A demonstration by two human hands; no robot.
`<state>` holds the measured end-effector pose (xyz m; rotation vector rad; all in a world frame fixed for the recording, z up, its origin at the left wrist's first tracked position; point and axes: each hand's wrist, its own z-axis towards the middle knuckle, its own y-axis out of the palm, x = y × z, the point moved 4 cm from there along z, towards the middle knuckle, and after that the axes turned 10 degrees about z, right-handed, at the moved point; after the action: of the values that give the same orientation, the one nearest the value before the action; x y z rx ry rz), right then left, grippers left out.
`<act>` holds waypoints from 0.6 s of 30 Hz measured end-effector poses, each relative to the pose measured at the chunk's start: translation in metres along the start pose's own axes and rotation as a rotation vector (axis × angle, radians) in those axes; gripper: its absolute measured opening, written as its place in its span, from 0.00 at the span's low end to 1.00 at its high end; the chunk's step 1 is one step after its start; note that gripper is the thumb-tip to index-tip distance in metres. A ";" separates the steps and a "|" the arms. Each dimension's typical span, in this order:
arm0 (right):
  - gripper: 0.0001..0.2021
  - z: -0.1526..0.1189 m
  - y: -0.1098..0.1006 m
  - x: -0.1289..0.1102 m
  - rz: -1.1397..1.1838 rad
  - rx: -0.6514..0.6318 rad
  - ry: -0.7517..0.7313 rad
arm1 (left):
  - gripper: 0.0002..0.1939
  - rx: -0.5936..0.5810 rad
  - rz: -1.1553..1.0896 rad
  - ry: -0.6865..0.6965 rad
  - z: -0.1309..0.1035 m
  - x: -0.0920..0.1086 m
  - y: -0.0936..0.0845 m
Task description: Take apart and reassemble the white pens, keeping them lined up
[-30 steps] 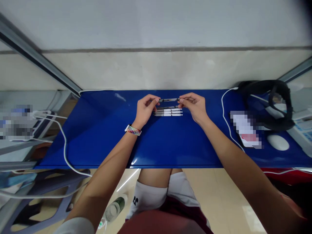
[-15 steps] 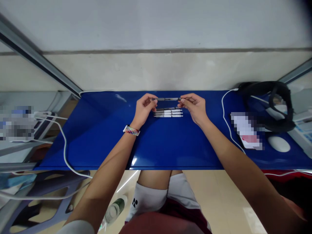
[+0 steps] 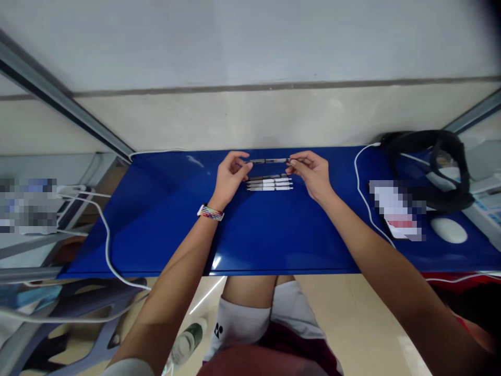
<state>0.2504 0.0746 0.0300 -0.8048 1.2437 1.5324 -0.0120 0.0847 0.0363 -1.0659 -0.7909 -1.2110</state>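
A dark pen with a clear section lies crosswise between my two hands, above a row of other pens. Its left end is pinched by my left hand, fingers closed. At the other end my right hand grips it between thumb and fingers. Just below, several pens lie side by side on the blue table: a dark pen at the back and white pens in front of it. My left wrist wears a colourful woven band.
To the right are a black headband-like device, a blurred phone, a white mouse and a white cable. A pale wall stands behind the table. A bottle is on the floor, near a grey plastic stool.
My left fingers have shifted slightly at the pen's left end, with the index finger raised a little. The view has tilted slightly; the right hand keeps its grip.
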 end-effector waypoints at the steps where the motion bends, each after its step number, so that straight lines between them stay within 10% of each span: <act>1: 0.20 0.000 0.000 0.000 -0.006 0.002 -0.001 | 0.16 -0.020 0.008 0.005 0.000 0.000 0.001; 7: 0.19 0.001 -0.002 0.000 -0.031 -0.016 -0.009 | 0.10 -0.052 0.035 -0.017 0.000 -0.005 0.004; 18: 0.19 0.001 0.000 0.002 -0.026 -0.013 0.001 | 0.34 -0.015 0.168 0.015 -0.001 -0.001 0.002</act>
<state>0.2498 0.0760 0.0282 -0.8270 1.2209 1.5212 -0.0104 0.0835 0.0349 -1.1109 -0.6678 -1.0829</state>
